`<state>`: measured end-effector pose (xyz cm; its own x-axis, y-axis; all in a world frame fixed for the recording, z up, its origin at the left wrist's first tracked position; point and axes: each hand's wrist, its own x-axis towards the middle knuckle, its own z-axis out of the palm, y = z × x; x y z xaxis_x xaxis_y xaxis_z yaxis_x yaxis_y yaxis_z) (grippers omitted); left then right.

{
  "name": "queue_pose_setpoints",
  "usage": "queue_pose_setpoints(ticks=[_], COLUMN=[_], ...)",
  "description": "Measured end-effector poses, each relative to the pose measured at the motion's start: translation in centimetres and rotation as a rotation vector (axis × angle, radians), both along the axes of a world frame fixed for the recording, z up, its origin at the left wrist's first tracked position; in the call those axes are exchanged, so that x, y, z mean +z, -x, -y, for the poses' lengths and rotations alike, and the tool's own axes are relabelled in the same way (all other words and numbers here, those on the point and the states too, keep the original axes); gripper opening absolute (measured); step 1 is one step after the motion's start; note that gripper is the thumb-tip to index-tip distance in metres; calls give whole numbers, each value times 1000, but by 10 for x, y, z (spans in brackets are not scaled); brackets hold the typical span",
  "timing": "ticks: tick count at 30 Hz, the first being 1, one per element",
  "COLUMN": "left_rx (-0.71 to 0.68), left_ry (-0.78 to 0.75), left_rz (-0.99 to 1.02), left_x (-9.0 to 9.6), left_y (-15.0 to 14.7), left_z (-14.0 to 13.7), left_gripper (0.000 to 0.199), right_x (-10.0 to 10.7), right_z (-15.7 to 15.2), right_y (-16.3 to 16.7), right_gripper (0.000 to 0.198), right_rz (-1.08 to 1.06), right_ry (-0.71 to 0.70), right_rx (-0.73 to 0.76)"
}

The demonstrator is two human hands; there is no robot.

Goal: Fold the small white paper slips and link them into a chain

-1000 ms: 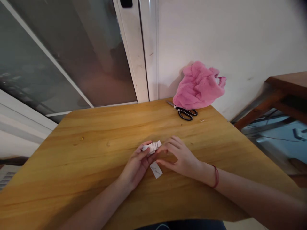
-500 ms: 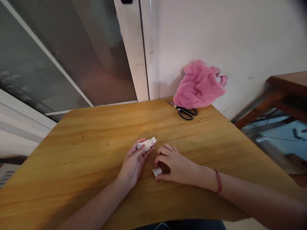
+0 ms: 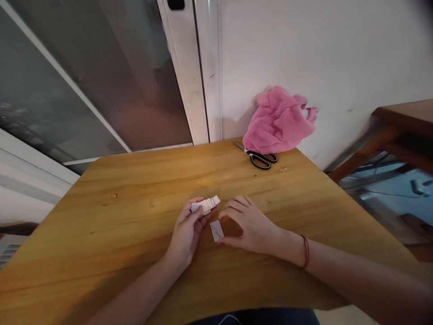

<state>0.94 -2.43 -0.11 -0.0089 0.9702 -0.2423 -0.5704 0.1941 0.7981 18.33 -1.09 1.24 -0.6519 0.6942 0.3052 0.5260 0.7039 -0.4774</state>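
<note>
My left hand (image 3: 191,225) is closed around a small fanned stack of white paper slips (image 3: 204,205), with the thumb pressed on top. Just to its right, my right hand (image 3: 248,225) grips a single small paper slip (image 3: 217,231) by opposite edges between thumb and forefinger. This slip faces up and bears dark handwriting or a drawing, too small to read. The other fingers of my right hand are loosely curled. Both hands are low over the wooden table (image 3: 142,253), close together but apart.
At the table's far right corner lies a bunched pink fluffy cloth (image 3: 279,122), partly over black-handled scissors (image 3: 260,160). A white wall (image 3: 321,54) and a glass sliding door (image 3: 135,81) stand behind. A brown wooden table (image 3: 406,113) is off to the right.
The slip at my right hand was curled and tilted; now it shows flat with its marked face up. My right hand has opened slightly around it. The left hand stays nearly still.
</note>
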Motion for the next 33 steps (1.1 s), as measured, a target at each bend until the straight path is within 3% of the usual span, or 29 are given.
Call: queue_pose_setpoints(ticks=[3, 10, 16, 23, 26, 29, 33], left_rx=[84, 41, 52, 11, -32, -98, -199], left_ry=[-31, -36, -28, -21, -9, 22, 26], left_rz=[-24, -85, -99, -91, -114, -114, -24], left_x=[-1, -6, -6, -6, -4, -1, 2], left_y=[1, 2, 1, 1, 2, 3, 1], left_z=[-2, -2, -1, -2, -2, -2, -3], left_gripper=[14, 19, 20, 20, 19, 18, 12], right_x=[-6, -7, -4, -9, -8, -2, 5], right_z=[4, 2, 9, 11, 8, 7, 3], right_y=[5, 8, 13, 15, 13, 11, 5], right_gripper=[46, 12, 40, 20, 8, 8, 7], right_rz=[73, 75, 73, 24, -29, -97, -210], right_ry=[36, 112, 71, 160, 176, 175, 72], right_rx=[-118, -57, -102, -33, 24, 77, -83])
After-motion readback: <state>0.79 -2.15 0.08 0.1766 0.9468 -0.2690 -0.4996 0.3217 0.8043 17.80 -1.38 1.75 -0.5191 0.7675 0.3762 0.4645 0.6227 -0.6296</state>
